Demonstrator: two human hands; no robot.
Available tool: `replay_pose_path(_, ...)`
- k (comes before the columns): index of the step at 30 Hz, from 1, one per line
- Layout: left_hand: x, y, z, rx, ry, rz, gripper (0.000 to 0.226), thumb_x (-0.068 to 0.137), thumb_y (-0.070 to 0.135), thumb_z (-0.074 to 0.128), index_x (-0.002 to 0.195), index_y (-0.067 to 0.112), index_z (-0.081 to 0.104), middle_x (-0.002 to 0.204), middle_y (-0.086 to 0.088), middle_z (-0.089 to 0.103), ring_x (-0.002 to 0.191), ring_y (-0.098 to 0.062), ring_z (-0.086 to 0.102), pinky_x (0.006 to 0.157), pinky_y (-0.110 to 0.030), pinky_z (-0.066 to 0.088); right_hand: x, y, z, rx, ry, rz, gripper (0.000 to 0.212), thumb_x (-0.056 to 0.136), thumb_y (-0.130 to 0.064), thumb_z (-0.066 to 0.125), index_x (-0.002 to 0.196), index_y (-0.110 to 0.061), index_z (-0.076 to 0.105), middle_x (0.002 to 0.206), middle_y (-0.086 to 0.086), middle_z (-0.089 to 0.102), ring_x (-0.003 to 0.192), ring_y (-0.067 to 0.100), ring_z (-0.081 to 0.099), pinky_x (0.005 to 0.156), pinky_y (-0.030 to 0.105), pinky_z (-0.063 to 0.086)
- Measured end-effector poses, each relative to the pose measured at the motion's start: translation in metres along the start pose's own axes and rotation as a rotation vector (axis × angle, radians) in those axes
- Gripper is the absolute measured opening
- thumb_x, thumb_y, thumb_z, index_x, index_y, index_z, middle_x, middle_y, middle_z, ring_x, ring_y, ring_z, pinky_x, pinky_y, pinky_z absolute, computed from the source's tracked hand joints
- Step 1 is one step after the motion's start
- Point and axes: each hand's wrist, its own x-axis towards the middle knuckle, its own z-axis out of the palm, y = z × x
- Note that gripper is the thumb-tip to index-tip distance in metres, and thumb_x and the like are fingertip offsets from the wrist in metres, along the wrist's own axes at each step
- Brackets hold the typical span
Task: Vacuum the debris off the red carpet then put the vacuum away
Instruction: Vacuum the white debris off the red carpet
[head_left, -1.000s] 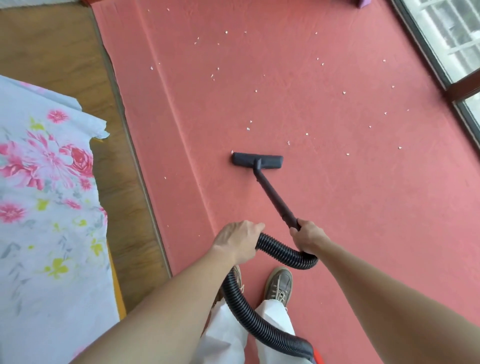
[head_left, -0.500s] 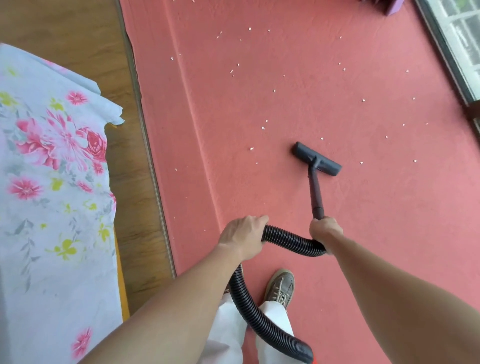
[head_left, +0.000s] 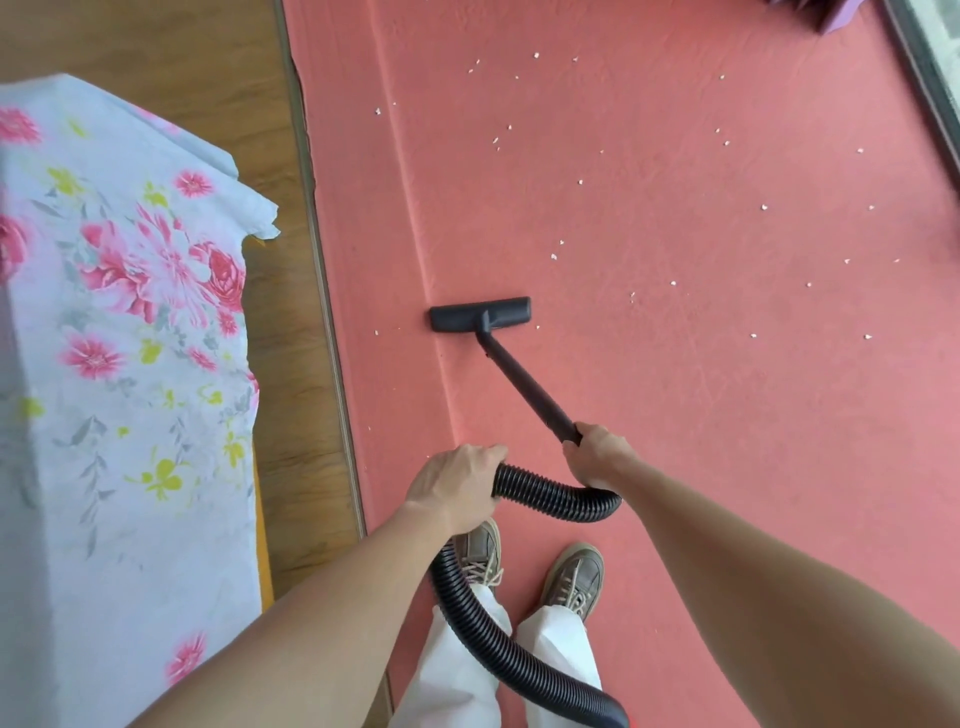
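Note:
A black vacuum floor head (head_left: 480, 314) lies flat on the red carpet (head_left: 727, 415), close to a raised fold running down the carpet's left part. Its black wand (head_left: 524, 387) slants back toward me. My right hand (head_left: 597, 457) grips the wand's lower end. My left hand (head_left: 460, 486) grips the ribbed black hose (head_left: 550, 499), which loops between both hands and trails down past my legs. Several small white crumbs (head_left: 558, 249) of debris dot the carpet, mostly beyond and to the right of the head.
A floral cloth (head_left: 119, 364) covers furniture at the left, over a wooden floor strip (head_left: 291, 312) along the carpet's edge. A window frame (head_left: 930, 78) runs along the top right. A purple object (head_left: 826, 13) sits at the top. My shoes (head_left: 571, 577) stand on the carpet.
The floor head swung from the right back to the left, close to the carpet's fold, and now lies square. Both hands kept their grips. The view shifted, with both shoes now visible.

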Motion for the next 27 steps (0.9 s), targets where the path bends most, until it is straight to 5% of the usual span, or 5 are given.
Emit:
replay_pose_path(4,0.004,0.017,0.004,0.006,-0.006,0.048,0.023,0.09,0.011,0.064,0.087,0.022,0.043,0.076,0.003,0.057,0.066,-0.018,0.06,0.059,-0.031,0.046,-0.003,0.023,-0.003,0.044,0.07,0.103,0.037,0.1,-0.036,0.039,0.131,-0.022,0.052,0.092,0.005,0.061,0.072,0.021,0.06,0.051,0.026,0.041)
replay_pose_path(9,0.016,0.038,0.004,0.018,-0.022,0.119,0.023,0.089,0.007,0.062,0.088,0.021,0.044,0.08,0.001,0.059,0.068,-0.019,0.06,0.059,-0.032,0.047,-0.014,0.064,-0.002,0.248,0.127,0.249,0.038,0.097,-0.03,0.041,0.131,-0.019,0.054,0.101,0.013,0.064,0.085,0.031,0.062,0.07,0.032,0.048)
replay_pose_path(15,0.011,0.049,0.008,0.118,-0.156,0.242,0.024,0.085,0.004,0.059,0.09,0.023,0.045,0.09,-0.002,0.063,0.074,-0.023,0.057,0.065,-0.034,0.043,-0.046,0.079,0.023,0.112,0.039,0.098,0.034,0.099,-0.033,0.041,0.127,-0.018,0.054,0.102,0.011,0.066,0.087,0.029,0.062,0.071,0.032,0.046)
replay_pose_path(22,0.018,0.027,-0.018,0.035,-0.039,0.047,0.022,0.086,0.005,0.061,0.085,0.021,0.046,0.077,0.001,0.058,0.071,-0.023,0.06,0.064,-0.035,0.049,-0.001,0.03,-0.006,0.149,0.046,0.135,0.039,0.1,-0.035,0.039,0.133,-0.02,0.052,0.096,0.007,0.062,0.066,0.018,0.057,0.047,0.025,0.038)
replay_pose_path(27,0.032,0.033,-0.02,-0.058,0.077,0.009,0.011,0.09,0.018,0.065,0.091,0.022,0.055,0.079,0.003,0.062,0.07,-0.02,0.064,0.065,-0.035,0.055,0.033,0.02,-0.057,0.152,0.108,0.183,0.039,0.098,-0.031,0.042,0.132,-0.017,0.054,0.098,0.009,0.063,0.076,0.026,0.061,0.049,0.026,0.037)
